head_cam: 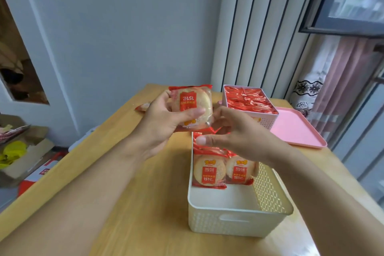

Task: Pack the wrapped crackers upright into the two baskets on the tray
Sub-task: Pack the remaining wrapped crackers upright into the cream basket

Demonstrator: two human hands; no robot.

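Two woven-look plastic baskets sit on a pale wooden table (pixel 145 203) — a cream basket (pixel 234 220) close by and a pink basket (pixel 268 119) farther back, its corner touching a flat pink tray (pixel 299 131) with a raised rim; neither basket stands on the tray. The left hand (pixel 164 122) holds a cracker (pixel 192 108) up above the table, thumb across the glossy clear-and-red wrapper and fingers curled behind it; the round, pale disc shows through the film, label upside down. The right hand (pixel 232 133) hovers just beside it over the cream basket, fingers loosely bent with the thumb apart from them; whether its fingertips touch the wrapper's lower corner cannot be told. In the cream basket a packed row (pixel 225 170) of wrapped crackers stands upright at the far end, two labels facing the camera; the near half shows bare smooth floor. The pink basket is filled to its rim with crinkled red wrapper edges (pixel 249 100); one more loose pack (pixel 143 107) lies on the table behind the left hand.
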